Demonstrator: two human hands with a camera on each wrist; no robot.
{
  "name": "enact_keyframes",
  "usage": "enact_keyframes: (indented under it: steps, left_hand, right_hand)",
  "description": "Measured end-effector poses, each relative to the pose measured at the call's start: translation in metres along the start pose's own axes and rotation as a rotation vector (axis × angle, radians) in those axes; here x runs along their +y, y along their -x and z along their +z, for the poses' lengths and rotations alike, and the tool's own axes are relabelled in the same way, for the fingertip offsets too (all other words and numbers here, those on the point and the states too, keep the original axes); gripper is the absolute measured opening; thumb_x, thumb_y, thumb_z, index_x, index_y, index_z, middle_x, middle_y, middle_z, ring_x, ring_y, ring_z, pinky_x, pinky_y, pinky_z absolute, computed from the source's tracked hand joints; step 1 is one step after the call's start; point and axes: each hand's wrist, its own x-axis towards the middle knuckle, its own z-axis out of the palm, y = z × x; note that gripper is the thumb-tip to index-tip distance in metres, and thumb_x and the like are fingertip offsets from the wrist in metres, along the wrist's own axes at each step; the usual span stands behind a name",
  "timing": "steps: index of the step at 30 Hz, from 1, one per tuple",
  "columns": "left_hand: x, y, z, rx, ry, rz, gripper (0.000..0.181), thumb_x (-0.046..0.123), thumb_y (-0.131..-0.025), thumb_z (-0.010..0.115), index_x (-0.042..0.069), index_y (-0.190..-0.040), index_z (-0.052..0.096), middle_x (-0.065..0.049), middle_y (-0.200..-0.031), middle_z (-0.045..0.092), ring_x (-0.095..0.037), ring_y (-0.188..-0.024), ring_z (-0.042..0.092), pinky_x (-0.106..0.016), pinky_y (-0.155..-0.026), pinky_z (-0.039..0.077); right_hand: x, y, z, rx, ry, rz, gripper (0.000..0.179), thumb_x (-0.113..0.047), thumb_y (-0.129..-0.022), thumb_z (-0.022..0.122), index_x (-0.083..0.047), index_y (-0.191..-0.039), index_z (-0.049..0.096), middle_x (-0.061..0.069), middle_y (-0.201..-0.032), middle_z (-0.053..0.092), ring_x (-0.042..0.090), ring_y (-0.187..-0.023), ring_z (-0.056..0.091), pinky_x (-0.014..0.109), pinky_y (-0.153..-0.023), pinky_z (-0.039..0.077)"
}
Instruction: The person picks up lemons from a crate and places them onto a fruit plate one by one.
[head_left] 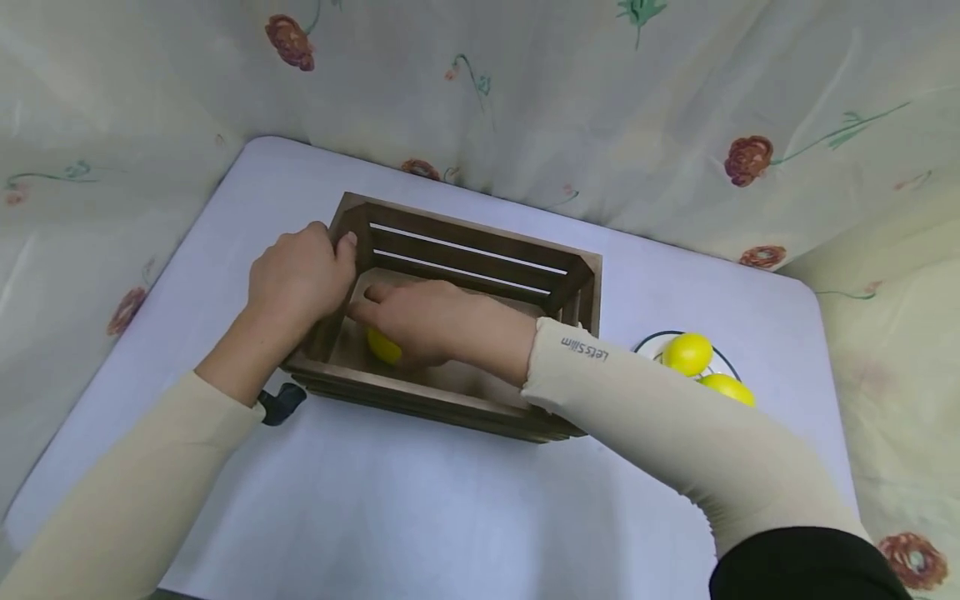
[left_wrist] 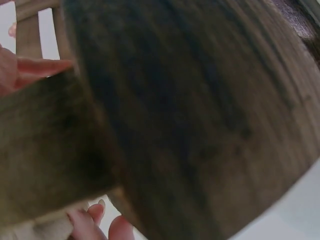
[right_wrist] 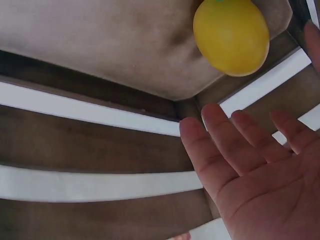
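Note:
A brown slatted wooden crate point(head_left: 465, 229) stands on the table. My left hand point(head_left: 296, 271) grips its left end wall, and in the left wrist view fingers point(left_wrist: 42, 67) show on either side of a dark slat point(left_wrist: 200, 115). Inside the crate, my right hand point(head_left: 427, 321) reaches over a yellow lemon point(head_left: 382, 346), which it partly covers in the head view. The right wrist view has the right hand point(right_wrist: 260, 175) with fingers extended, apart from the lemon point(right_wrist: 231, 37) on the crate's floor point(right_wrist: 110, 45).
On the right of the table point(head_left: 420, 508), a white dark-rimmed plate point(head_left: 656, 340) bears yellow lemons point(head_left: 687, 354), partly behind the right sleeve point(head_left: 660, 417). A flower-patterned curtain point(head_left: 555, 108) hangs round the table. Something black point(head_left: 282, 404) sits at the left wrist.

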Motion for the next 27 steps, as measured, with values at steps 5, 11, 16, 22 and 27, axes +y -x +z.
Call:
enact_keyframes:
  steps: [5, 11, 16, 22, 27]
  left_hand:
    - [-0.003, 0.0, 0.002, 0.015, -0.001, 0.002, 0.055, 0.039, -0.11, 0.036, -0.01, -0.11, 0.062, -0.033, -0.101, 0.067, -0.048, -0.084, 0.068, -0.059, -0.062, 0.053]
    - [-0.004, -0.001, 0.002, 0.015, 0.002, 0.002, 0.056, 0.039, -0.11, 0.035, -0.01, -0.11, 0.062, -0.033, -0.099, 0.067, -0.049, -0.085, 0.068, -0.059, -0.062, 0.053]
    - [-0.004, 0.0, 0.001, 0.019, -0.001, 0.003, 0.055, 0.038, -0.11, 0.035, -0.01, -0.109, 0.062, -0.033, -0.098, 0.067, -0.049, -0.084, 0.068, -0.059, -0.061, 0.053]
    - [-0.004, 0.0, 0.001, 0.021, -0.007, -0.003, 0.056, 0.04, -0.11, 0.036, -0.009, -0.108, 0.062, -0.032, -0.096, 0.067, -0.047, -0.082, 0.068, -0.058, -0.06, 0.052]
    - [-0.004, 0.0, 0.001, 0.008, -0.006, -0.004, 0.056, 0.041, -0.11, 0.036, -0.009, -0.108, 0.062, -0.031, -0.097, 0.067, -0.046, -0.081, 0.068, -0.057, -0.059, 0.052]
  right_hand:
    - [-0.004, -0.009, 0.007, 0.01, 0.046, -0.021, 0.076, -0.023, -0.095, 0.077, -0.022, -0.16, 0.038, 0.006, -0.14, 0.054, 0.02, -0.116, 0.059, 0.036, -0.088, 0.055]
    - [-0.006, -0.016, 0.016, 0.021, 0.039, -0.033, 0.062, -0.016, -0.101, 0.065, -0.023, -0.158, 0.042, 0.008, -0.14, 0.056, 0.026, -0.118, 0.063, 0.042, -0.087, 0.056]
    - [-0.008, -0.019, 0.023, 0.023, 0.017, -0.042, 0.054, -0.017, -0.104, 0.06, -0.024, -0.156, 0.048, 0.007, -0.14, 0.058, 0.027, -0.115, 0.064, 0.042, -0.087, 0.056]
    - [-0.008, -0.021, 0.027, -0.008, -0.023, -0.034, 0.048, -0.014, -0.105, 0.058, -0.022, -0.152, 0.051, 0.008, -0.138, 0.058, 0.027, -0.114, 0.064, 0.043, -0.089, 0.056]
    - [-0.006, -0.024, 0.03, -0.029, -0.046, -0.007, 0.057, -0.01, -0.099, 0.067, -0.02, -0.152, 0.05, 0.01, -0.132, 0.059, 0.025, -0.104, 0.065, 0.041, -0.082, 0.057]
